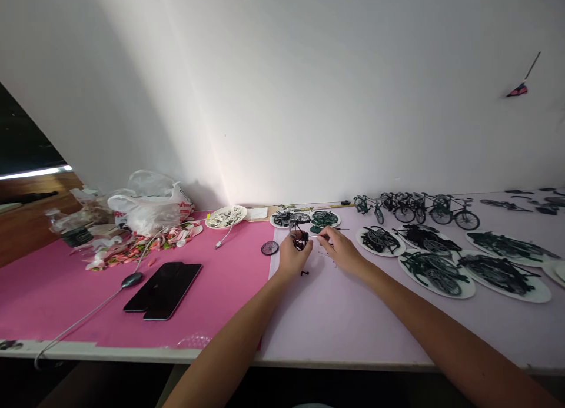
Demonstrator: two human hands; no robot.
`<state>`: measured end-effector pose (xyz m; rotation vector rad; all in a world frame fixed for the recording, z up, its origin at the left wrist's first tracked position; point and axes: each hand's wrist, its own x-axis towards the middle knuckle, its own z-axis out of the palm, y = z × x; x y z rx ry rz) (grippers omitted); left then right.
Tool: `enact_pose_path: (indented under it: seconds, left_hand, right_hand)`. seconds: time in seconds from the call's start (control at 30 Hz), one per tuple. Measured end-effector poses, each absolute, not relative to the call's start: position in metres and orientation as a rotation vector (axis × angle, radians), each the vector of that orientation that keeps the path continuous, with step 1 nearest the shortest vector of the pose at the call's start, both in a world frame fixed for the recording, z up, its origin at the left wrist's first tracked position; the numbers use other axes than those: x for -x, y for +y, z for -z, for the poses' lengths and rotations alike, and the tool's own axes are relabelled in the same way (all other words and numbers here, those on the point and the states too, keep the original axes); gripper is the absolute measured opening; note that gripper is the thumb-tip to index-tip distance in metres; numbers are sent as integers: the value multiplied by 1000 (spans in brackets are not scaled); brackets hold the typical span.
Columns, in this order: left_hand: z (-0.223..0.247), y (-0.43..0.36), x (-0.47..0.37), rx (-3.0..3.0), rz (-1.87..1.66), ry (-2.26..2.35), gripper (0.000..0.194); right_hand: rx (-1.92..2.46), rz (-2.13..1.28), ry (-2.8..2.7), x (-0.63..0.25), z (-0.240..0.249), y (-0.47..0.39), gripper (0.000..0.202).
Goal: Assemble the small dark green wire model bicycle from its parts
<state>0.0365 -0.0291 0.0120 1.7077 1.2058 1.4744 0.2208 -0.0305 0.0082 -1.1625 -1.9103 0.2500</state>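
Observation:
My left hand is closed around a dark part of a miniature bicycle, its frame partly hidden by my fingers. Close on its right, my right hand pinches a thin, pale rod that points toward the bicycle part. What kind of rod it is cannot be made out. A loose toy wheel lies left of my left hand. Just below my fingers is a small black bent piece. Behind my hands stand plates of dark bicycle parts, one at left and another at right.
Assembled miniature bicycles stand along the wall at right. Nearer are several parts plates, including a white plate. At left lie two dark phones, a cable, petal-like pieces, a plastic bag and a plate of pale bits.

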Motion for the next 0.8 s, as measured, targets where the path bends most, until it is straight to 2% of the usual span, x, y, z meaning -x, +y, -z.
enact_pose_path:
  seconds: [0.23, 0.47, 0.8]
  left_hand:
    - [-12, -30, -36, -1753, -1449, 1207, 26]
    - [-9, -27, -36, -1788, -1430, 1200, 25]
    - [-8, -24, -34, -1797, -1406, 1204, 23]
  right_hand:
    - [1210, -222, -1941, -223, -10, -28, 35]
    - [1199, -345, -1868, -218, -13, -36, 20]
    - [1203, -471, -1878, -218, -14, -37, 23]
